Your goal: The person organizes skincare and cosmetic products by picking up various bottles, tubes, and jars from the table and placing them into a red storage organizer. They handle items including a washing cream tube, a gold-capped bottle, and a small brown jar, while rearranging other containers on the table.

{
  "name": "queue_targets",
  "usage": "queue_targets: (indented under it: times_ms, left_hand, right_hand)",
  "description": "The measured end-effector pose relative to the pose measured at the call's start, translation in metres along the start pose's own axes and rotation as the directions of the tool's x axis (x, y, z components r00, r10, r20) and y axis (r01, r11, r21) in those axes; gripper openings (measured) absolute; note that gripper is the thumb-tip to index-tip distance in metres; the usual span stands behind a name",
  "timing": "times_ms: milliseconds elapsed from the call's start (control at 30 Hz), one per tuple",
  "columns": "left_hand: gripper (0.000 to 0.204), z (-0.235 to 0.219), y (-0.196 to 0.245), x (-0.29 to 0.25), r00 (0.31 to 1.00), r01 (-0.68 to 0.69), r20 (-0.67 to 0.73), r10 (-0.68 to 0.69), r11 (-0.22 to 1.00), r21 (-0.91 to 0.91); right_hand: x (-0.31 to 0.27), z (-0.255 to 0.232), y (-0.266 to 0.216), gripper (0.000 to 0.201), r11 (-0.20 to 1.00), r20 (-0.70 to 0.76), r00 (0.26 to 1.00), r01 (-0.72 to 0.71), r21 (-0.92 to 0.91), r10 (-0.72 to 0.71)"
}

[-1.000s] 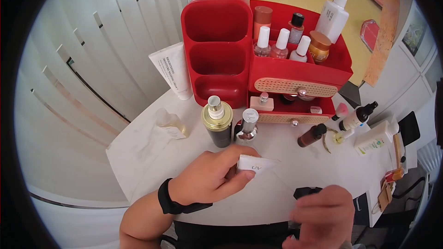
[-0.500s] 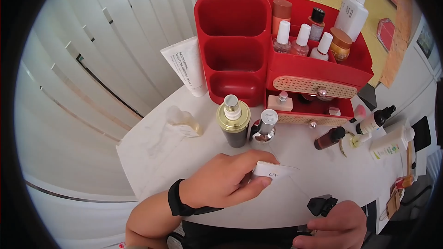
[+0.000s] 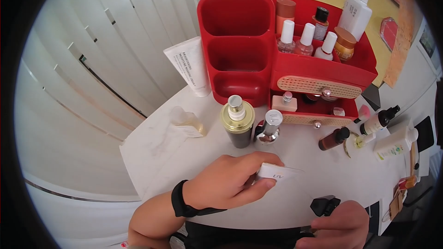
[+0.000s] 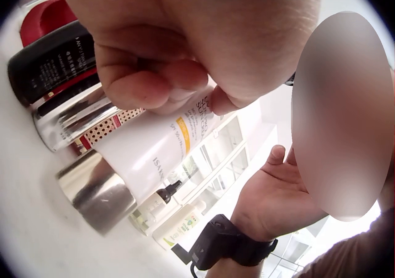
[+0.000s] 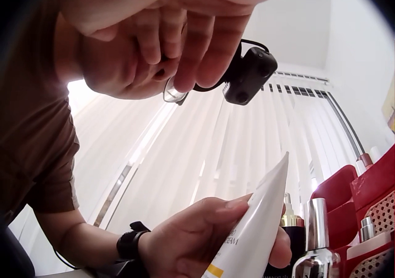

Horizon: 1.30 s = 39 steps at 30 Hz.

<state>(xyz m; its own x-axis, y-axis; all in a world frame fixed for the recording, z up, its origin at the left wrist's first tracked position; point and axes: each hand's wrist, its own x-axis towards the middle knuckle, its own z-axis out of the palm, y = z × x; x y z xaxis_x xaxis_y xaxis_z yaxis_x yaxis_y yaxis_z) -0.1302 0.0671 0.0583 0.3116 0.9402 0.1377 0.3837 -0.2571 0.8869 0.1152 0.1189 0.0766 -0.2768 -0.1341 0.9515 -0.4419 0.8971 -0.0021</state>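
In my left hand (image 3: 221, 182) I grip a white sunscreen tube (image 3: 277, 174) marked UV at its flat end, thumb on one side and fingers on the other. In the left wrist view its silver cap (image 4: 99, 188) points down at the table. My right hand (image 3: 344, 226) is at the lower right, in front of my body, away from the tube and holding nothing; its palm faces up with loose fingers in the left wrist view. Just beyond the left hand stand a dark pump bottle (image 3: 239, 122) with a gold collar and a silver-capped bottle (image 3: 269, 131).
A red organizer (image 3: 279, 80) with bottles in its upper tray stands at the back. Left of it are a white washing cream tube (image 3: 190, 67) and a small clear bottle (image 3: 189, 125). A brown bottle (image 3: 333, 139) and a white lotion bottle (image 3: 394, 143) lie at right.
The head view has shifted, so the table's things sit farther right in it. The right hand appears lower and less blurred. The left hand keeps hold of the sunscreen tube.
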Motion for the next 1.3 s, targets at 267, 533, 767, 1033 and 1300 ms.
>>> queue_targets:
  times_ms: [267, 533, 767, 1033, 1300]
  left_hand:
    - [0.034, 0.001, -0.003, -0.001, 0.999, -0.044, -0.011, 0.045, 0.999, 0.022]
    - [0.031, 0.001, -0.003, -0.001, 1.0, 0.003, 0.003, -0.003, 1.0, 0.018]
    - [0.033, 0.001, 0.0, 0.001, 1.0, -0.028, -0.012, 0.029, 0.999, 0.018]
    - [0.033, 0.003, -0.003, -0.001, 0.996, -0.081, -0.036, 0.082, 0.996, 0.037]
    - [0.029, 0.007, -0.004, -0.003, 0.994, -0.06, -0.093, 0.06, 0.998, -0.005]
  right_hand:
    - [0.012, 0.002, 0.007, 0.034, 0.995, 0.103, 0.991, 0.087, -0.052, -0.082]
    - [0.007, 0.002, -0.004, 0.034, 0.999, 0.023, 0.999, -0.042, -0.034, 0.043]
    - [0.004, -0.005, -0.006, 0.035, 0.998, 0.078, 0.997, 0.025, -0.052, -0.021]
    - [0.01, -0.029, 0.008, 0.025, 0.985, 0.241, 0.959, -0.165, 0.058, 0.146]
    - [-0.006, -0.004, 0.038, 0.019, 0.76, 0.075, 0.759, -0.635, -0.138, 0.647]
